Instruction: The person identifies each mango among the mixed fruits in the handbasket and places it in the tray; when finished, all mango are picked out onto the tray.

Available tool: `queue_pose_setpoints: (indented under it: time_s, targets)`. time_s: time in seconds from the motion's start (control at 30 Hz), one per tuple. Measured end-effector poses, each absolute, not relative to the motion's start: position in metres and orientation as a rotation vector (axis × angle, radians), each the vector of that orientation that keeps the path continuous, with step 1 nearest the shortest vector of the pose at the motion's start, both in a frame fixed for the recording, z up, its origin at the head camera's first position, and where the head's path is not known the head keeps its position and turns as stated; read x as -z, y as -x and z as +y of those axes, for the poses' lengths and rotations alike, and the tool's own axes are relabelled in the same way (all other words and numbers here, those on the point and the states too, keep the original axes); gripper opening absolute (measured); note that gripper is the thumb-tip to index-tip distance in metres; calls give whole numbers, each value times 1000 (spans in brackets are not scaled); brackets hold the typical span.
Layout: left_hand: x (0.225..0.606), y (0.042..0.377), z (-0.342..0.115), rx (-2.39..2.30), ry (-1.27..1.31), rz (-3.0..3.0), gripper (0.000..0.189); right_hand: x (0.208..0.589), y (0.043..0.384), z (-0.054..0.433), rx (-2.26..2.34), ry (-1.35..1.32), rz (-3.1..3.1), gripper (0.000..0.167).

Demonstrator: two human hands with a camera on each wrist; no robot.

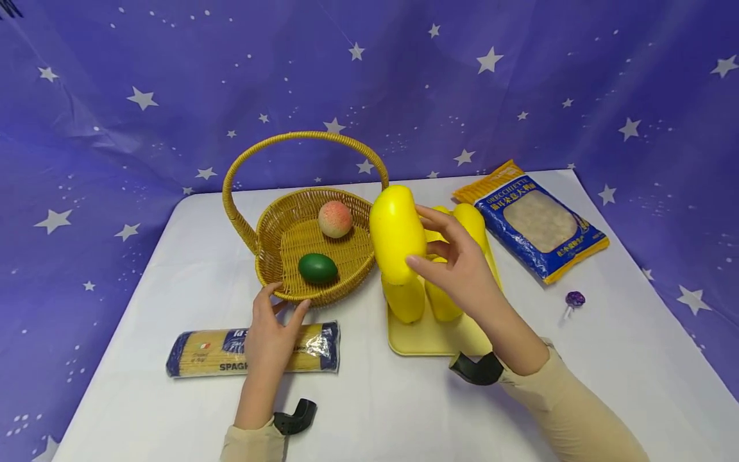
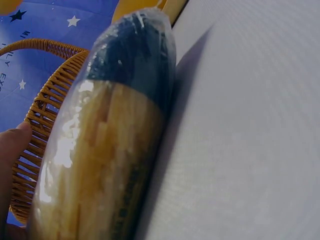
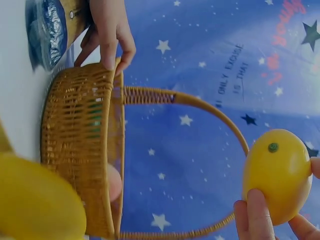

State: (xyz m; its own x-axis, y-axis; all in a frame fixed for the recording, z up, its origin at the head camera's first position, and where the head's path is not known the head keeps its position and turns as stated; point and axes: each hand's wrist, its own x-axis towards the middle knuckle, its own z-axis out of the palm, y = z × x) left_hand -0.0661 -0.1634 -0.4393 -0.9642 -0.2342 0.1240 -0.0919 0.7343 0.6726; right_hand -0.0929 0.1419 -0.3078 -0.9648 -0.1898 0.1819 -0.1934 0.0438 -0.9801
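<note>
My right hand [image 1: 462, 269] holds a smooth yellow mango [image 1: 397, 234] between thumb and fingers, raised near the right side of a wicker basket [image 1: 346, 290]. A small green stem spot shows on this mango in the right wrist view. My left hand [image 1: 270, 340] grips the basket's front rim, fingers over the edge and thumb outside. Inside the basket lie a pink-and-cream peach [image 1: 335, 219] and a dark green oval fruit [image 1: 317, 268]. Below the raised mango, several more yellow mangoes [image 1: 404, 303] rest on a pale yellow tray [image 1: 430, 341], partly hidden by my right hand.
A spaghetti pack [image 1: 199, 359] lies in front of the basket, under my left hand in the head view. Behind the tray, to its right, is a blue-and-orange orecchiette bag [image 1: 537, 221]. A purple lollipop [image 1: 575, 299] lies at right. The basket's tall handle [image 1: 306, 135] arches above it.
</note>
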Motion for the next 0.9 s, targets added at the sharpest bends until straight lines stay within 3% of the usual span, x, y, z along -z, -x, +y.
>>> queue_pose_setpoints:
  time_s: [0.3, 0.57, 0.9]
  targets:
    - [440, 65, -162, 1050, -239, -2736, 72, 321, 65, 196, -2055, -259, -2191, 63]
    - [441, 66, -159, 1042, -234, -2741, 72, 362, 57, 249, -2167, -108, -2009, 61]
    - [438, 64, -163, 1071, -262, -2737, 71, 413, 61, 270, -1932, 239, -2508, 65]
